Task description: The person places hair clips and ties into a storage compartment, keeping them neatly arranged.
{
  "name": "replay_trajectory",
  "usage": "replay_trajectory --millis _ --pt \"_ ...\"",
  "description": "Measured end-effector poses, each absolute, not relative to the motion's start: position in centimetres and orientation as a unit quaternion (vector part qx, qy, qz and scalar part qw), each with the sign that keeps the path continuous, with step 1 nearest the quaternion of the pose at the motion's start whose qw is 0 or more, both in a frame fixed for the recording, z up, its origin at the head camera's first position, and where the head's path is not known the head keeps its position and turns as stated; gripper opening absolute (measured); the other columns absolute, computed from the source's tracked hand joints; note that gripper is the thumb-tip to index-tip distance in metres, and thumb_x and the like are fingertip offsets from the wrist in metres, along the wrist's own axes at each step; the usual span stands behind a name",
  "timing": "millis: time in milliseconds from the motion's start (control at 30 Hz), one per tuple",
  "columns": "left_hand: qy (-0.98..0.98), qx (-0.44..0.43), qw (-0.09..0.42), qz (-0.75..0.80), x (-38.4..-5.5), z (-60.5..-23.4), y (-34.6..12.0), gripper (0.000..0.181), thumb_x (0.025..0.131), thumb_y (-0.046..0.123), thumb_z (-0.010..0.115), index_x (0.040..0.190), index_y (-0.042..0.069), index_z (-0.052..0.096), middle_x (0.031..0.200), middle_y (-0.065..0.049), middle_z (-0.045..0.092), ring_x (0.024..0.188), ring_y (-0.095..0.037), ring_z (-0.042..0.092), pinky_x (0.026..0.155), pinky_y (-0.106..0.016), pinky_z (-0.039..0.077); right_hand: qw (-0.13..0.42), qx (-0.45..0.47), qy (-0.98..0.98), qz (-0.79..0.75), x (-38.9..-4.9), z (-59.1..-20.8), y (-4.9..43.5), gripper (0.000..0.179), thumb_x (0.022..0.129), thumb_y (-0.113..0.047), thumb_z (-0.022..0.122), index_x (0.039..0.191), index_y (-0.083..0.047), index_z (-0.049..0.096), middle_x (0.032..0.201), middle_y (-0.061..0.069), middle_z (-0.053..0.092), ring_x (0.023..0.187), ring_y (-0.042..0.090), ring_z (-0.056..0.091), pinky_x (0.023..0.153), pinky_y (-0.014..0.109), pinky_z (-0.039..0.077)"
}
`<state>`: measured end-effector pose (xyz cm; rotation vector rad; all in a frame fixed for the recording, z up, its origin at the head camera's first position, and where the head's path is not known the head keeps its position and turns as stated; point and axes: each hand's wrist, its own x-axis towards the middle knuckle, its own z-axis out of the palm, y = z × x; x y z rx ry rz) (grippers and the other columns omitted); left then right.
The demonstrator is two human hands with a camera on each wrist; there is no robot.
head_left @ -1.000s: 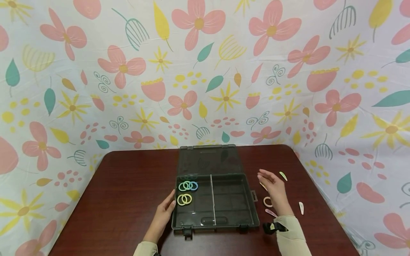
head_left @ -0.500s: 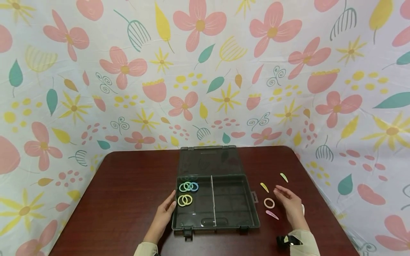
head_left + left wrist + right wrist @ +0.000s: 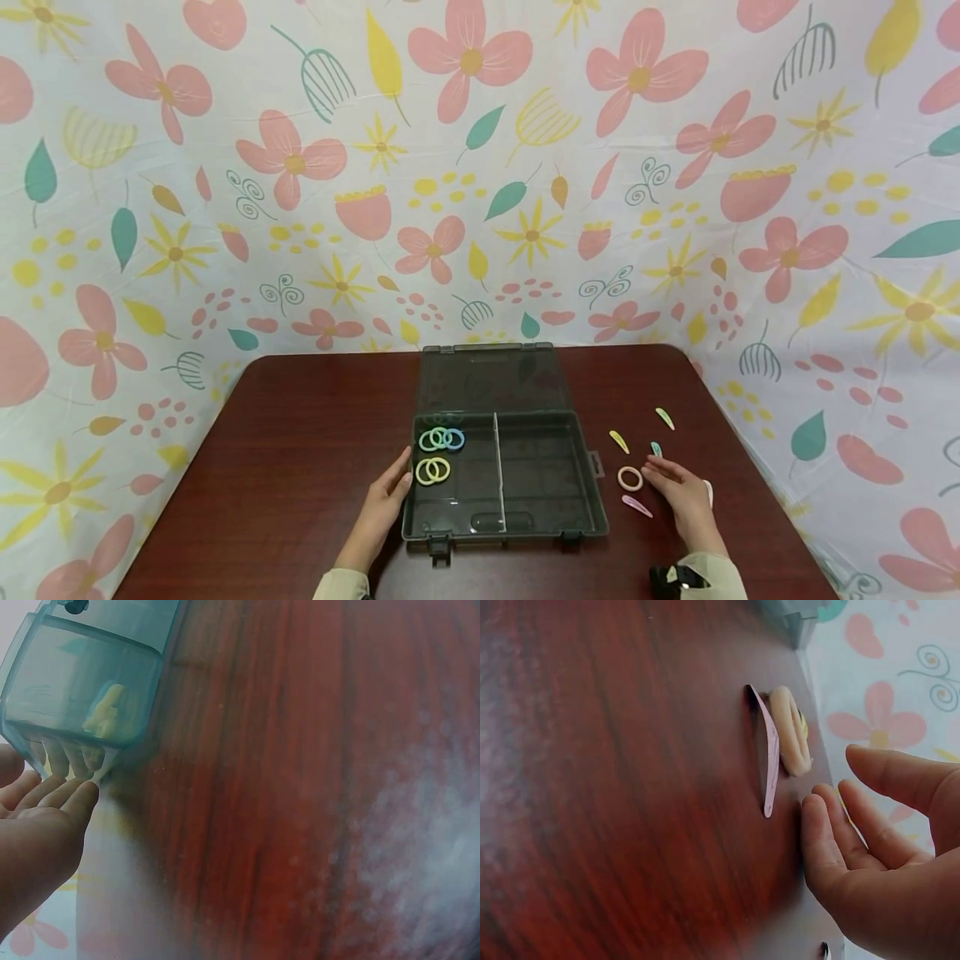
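Observation:
A dark see-through plastic box (image 3: 551,475) lies with its lid folded back. My left hand (image 3: 381,502) rests its fingers against the box's left side; in the left wrist view those fingers (image 3: 64,796) lie along the wall. My right hand (image 3: 682,493) hovers over the table beside a peach hair tie (image 3: 630,478), thumb and fingers apart, holding nothing visible. Near it lie a pink snap hair clip (image 3: 637,506), a teal clip (image 3: 656,449) and a white clip (image 3: 709,493) partly hidden by the hand. The right wrist view shows the hair tie (image 3: 789,731) beyond the pink clip (image 3: 769,754).
Inside the box's left compartment lie blue-green hair ties (image 3: 441,439) and yellow hair ties (image 3: 432,471). A white divider (image 3: 498,475) separates it from the right compartment. A yellow clip (image 3: 619,442) and a pale green clip (image 3: 665,418) lie farther back on the dark wooden table (image 3: 315,425).
My right hand has moved right and toward me from beside the box, then slightly down, uncovering the yellow clip, hair tie and teal clip. My left hand stays at the box.

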<state>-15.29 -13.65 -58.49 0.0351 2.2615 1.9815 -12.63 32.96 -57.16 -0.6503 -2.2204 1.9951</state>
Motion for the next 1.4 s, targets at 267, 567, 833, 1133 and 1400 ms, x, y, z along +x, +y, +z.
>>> replay_trajectory --millis 267,567,833,1133,1400 --pt "0.752 0.010 0.066 0.655 -15.10 -58.25 -13.66 0.051 0.101 0.014 0.050 0.150 0.011 0.036 0.152 -0.017 0.032 0.140 -0.039 0.024 0.109 -0.056 0.028 0.039 -0.224 -0.773 0.593 -12.44 -56.80 32.35 0.045 0.089 -0.007 0.069 0.126 0.014 0.055 0.093 -0.001 0.073 0.076 -0.009 0.060 0.070 0.011 0.047" --pt "0.751 0.008 0.065 0.657 -14.98 -58.20 -13.66 0.050 0.101 0.015 0.051 0.149 0.010 0.037 0.152 -0.016 0.032 0.141 -0.038 0.024 0.109 -0.056 0.027 0.022 -0.229 -0.794 0.563 -12.55 -56.93 32.23 0.042 0.086 -0.007 0.071 0.122 0.012 0.060 0.096 0.012 0.073 0.072 -0.006 0.060 0.067 0.018 0.052" --pt "0.749 0.014 0.064 0.660 -15.12 -58.52 -13.74 0.051 0.101 0.015 0.051 0.149 0.009 0.037 0.152 -0.017 0.033 0.141 -0.038 0.024 0.110 -0.056 0.027 0.032 -0.224 -0.811 0.539 -12.77 -57.18 32.27 0.038 0.085 -0.007 0.072 0.115 0.012 0.063 0.090 0.013 0.073 0.070 -0.006 0.059 0.063 0.017 0.050" --pt "0.755 0.026 0.059 0.653 -15.15 -58.39 -13.94 0.051 0.101 0.017 0.050 0.150 0.011 0.036 0.153 -0.015 0.031 0.140 -0.038 0.024 0.109 -0.056 0.028 0.047 -0.230 -0.841 0.488 -12.99 -56.87 32.09 0.028 0.084 -0.011 0.073 0.106 0.007 0.070 0.093 0.015 0.072 0.078 0.010 0.062 0.062 0.021 0.048" --pt "0.758 0.026 0.065 0.649 -15.06 -58.16 -13.92 0.051 0.102 0.017 0.050 0.150 0.012 0.035 0.154 -0.014 0.029 0.140 -0.039 0.024 0.108 -0.057 0.029 0.064 -0.241 -0.829 0.500 -12.94 -56.85 31.91 0.030 0.084 -0.012 0.074 0.106 0.008 0.070 0.091 0.014 0.072 0.075 0.008 0.061 0.060 0.021 0.049"
